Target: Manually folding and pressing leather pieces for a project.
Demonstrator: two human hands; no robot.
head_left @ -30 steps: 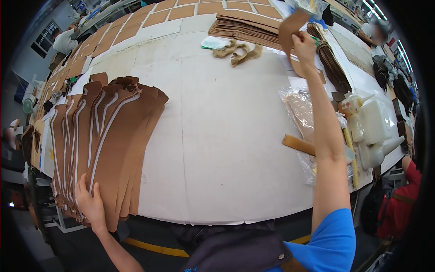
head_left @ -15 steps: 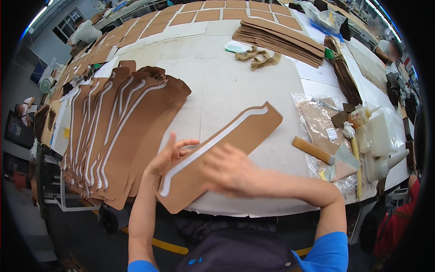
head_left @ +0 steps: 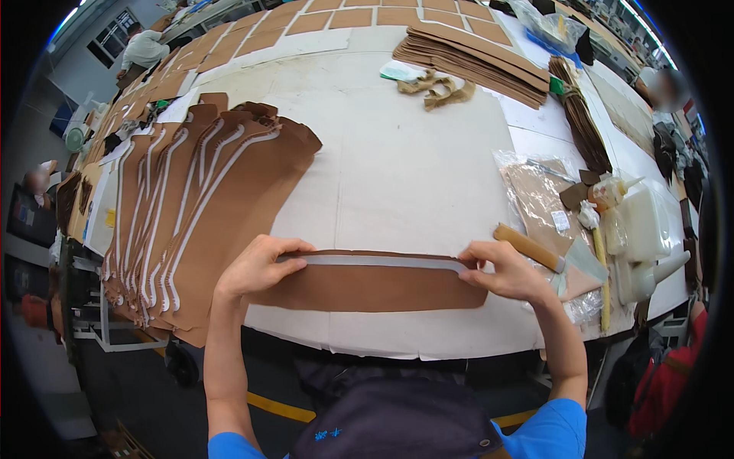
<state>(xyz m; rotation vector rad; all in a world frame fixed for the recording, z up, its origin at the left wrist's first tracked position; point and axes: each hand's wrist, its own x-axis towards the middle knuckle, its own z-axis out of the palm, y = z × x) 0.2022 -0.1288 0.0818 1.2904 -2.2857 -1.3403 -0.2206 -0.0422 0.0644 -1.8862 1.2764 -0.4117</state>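
Observation:
A long brown leather-like panel [head_left: 375,291] lies crosswise before me, with a white strip along its far edge. My left hand [head_left: 260,266] pinches the left end of that edge between thumb and fingers. At the opposite end, my right hand [head_left: 501,269] grips the same edge near where the strip curves. A narrow dark band shows along the far side, between the hands. Left of me lies a fanned pile of brown panels [head_left: 237,206] with similar white strips, close to my left hand.
A stack of brown pieces [head_left: 474,65] lies at the back, near a tan cloth scrap [head_left: 436,90]. On the right are a wooden-handled brush or scraper [head_left: 527,246], a clear plastic bag [head_left: 554,191] and a white plastic bottle [head_left: 646,222]. Other people work at the edges.
The panel has turned from slanting to crosswise. My right hand has moved from over its middle to its right end, and both hands now pinch the far edge.

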